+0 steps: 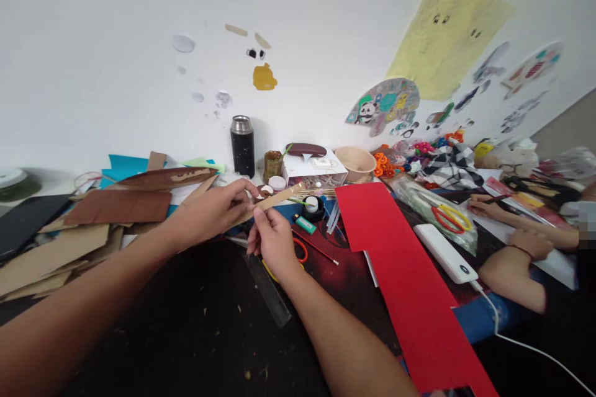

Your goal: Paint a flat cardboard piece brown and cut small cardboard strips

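Between my two hands runs a narrow tan strip (279, 196), perhaps cardboard, tilted up toward the right. My left hand (221, 208) has its fingers closed on the strip's left part. Thumb and fingers of my right hand (274, 239) pinch it near the middle, close beside the left fingertips. Below my right hand lies a dark ruler (269, 291). Scissors with orange and yellow handles (302, 250) are partly hidden behind that hand. A green eraser-like block (304, 224) and a red pencil (321, 252) lie just right of it.
Brown cardboard pieces (118, 206) pile up at left. A black flask (243, 147) stands by the wall. Red corrugated sheet (400, 260) stretches along the right, beside a white power bank (446, 252) with its cable. Another person's hands (531, 243) work at far right.
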Demonstrator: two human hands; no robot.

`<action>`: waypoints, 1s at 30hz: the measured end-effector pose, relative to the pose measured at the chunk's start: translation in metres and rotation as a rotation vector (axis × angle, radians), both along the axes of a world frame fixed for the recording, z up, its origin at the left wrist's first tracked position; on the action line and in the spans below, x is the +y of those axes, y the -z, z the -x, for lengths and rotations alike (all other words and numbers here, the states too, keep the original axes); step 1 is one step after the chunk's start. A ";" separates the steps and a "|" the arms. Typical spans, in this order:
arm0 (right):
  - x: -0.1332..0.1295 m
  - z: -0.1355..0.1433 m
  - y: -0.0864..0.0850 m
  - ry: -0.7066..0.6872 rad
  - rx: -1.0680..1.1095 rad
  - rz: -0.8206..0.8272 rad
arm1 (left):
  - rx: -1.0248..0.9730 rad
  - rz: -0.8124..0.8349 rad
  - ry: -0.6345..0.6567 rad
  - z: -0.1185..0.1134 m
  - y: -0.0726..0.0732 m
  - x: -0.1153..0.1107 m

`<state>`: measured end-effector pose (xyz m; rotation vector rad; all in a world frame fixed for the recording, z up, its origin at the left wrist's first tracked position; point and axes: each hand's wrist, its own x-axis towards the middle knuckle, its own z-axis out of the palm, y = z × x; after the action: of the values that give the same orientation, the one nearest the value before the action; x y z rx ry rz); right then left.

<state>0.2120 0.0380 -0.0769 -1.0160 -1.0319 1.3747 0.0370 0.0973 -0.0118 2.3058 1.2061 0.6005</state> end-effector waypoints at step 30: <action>-0.007 0.000 -0.013 0.139 0.133 -0.056 | 0.321 -0.318 -0.123 0.041 0.020 -0.067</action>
<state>0.2122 0.0307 -0.0641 -0.9251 -0.8797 1.2750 -0.0037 0.0303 -0.0314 2.6861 1.5005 0.5068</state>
